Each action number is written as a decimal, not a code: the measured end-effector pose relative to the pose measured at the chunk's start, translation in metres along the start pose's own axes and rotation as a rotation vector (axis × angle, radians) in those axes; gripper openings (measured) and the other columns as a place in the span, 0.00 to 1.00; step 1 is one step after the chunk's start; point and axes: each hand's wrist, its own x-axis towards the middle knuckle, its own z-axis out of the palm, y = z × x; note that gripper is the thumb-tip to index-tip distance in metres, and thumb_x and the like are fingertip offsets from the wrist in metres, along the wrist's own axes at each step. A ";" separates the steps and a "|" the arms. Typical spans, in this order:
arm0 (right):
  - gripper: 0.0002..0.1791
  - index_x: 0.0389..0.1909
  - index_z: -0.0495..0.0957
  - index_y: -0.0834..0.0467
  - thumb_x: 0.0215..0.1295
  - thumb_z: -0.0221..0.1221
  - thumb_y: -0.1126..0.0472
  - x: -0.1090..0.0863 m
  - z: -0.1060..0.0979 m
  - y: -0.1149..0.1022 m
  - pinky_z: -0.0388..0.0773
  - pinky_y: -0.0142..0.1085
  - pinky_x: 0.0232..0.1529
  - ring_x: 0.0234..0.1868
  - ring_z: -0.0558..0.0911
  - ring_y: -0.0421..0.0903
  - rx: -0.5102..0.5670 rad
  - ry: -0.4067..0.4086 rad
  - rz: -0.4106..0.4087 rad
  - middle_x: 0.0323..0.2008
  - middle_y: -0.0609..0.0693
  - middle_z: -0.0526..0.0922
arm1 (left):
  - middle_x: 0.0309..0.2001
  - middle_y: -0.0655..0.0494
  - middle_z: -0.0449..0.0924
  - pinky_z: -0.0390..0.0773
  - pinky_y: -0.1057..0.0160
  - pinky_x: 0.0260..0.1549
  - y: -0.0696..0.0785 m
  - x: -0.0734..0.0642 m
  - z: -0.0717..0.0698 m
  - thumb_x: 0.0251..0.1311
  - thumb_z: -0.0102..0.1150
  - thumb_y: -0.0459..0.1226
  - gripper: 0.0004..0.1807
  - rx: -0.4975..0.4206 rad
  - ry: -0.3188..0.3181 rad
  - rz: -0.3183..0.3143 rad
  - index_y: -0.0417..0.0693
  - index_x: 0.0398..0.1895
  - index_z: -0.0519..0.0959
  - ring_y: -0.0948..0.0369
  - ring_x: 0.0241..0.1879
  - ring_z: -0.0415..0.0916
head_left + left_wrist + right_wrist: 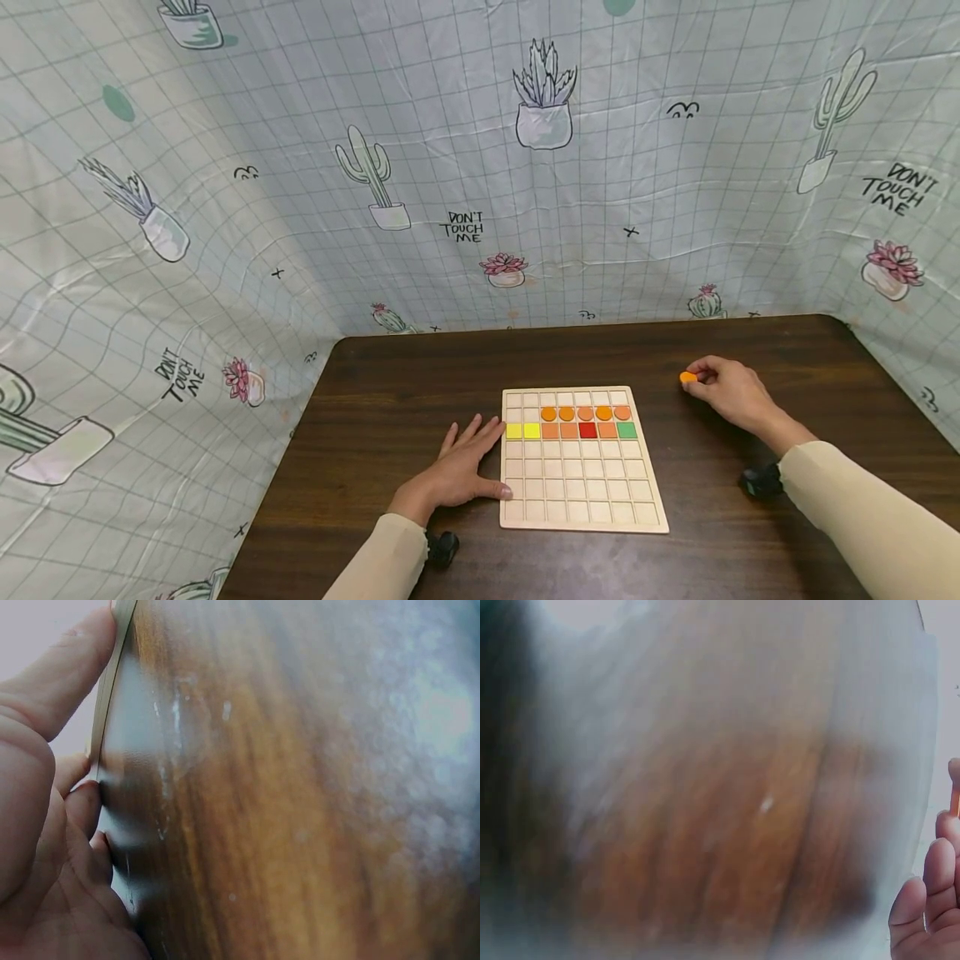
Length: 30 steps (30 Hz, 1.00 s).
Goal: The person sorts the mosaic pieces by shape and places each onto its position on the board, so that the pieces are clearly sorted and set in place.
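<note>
In the head view, a pale wooden grid board (581,492) lies on the table. Round orange discs (566,413), some lighter than others, sit in a row near its far edge. Just below them runs a row of coloured squares (531,431): yellow, orange, red and green. My left hand (459,469) rests with fingers spread at the board's left edge, the thumb on its rim; the left wrist view shows the thumb (71,671) against that edge. Off the board's far right, my right hand (731,392) pinches an orange disc (688,377) between thumb and fingers.
The dark wooden table (405,383) extends around the board. Behind it and along both sides hangs a pale curtain (450,275) printed with cacti and grid lines. Each wrist wears a black device, such as the right one (761,481).
</note>
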 end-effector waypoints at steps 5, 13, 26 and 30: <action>0.20 0.54 0.81 0.67 0.71 0.66 0.55 0.001 0.001 -0.006 0.74 0.37 0.37 0.39 0.82 0.50 0.007 0.002 -0.005 0.44 0.61 0.85 | 0.87 0.55 0.45 0.24 0.39 0.81 0.000 0.001 0.001 0.63 0.73 0.54 0.56 -0.008 0.000 0.000 0.53 0.87 0.51 0.51 0.87 0.33; 0.20 0.54 0.81 0.67 0.72 0.66 0.56 0.003 0.007 -0.020 0.73 0.38 0.38 0.39 0.80 0.51 0.025 0.003 -0.010 0.44 0.61 0.85 | 0.87 0.55 0.45 0.25 0.39 0.81 -0.001 0.002 0.000 0.63 0.73 0.55 0.57 -0.004 -0.003 0.006 0.53 0.87 0.50 0.51 0.87 0.33; 0.18 0.55 0.82 0.65 0.70 0.68 0.58 0.009 0.025 -0.043 0.73 0.39 0.38 0.40 0.79 0.49 0.059 -0.032 -0.047 0.44 0.58 0.85 | 0.87 0.54 0.44 0.25 0.38 0.81 0.000 -0.001 -0.001 0.64 0.72 0.54 0.56 0.003 -0.011 0.006 0.53 0.87 0.50 0.50 0.87 0.33; 0.18 0.55 0.82 0.63 0.71 0.67 0.57 0.009 0.027 -0.048 0.73 0.39 0.37 0.40 0.78 0.49 0.070 -0.040 -0.060 0.44 0.57 0.84 | 0.87 0.55 0.44 0.24 0.39 0.81 0.001 -0.001 -0.001 0.64 0.71 0.55 0.56 0.009 -0.015 0.006 0.54 0.87 0.50 0.50 0.87 0.33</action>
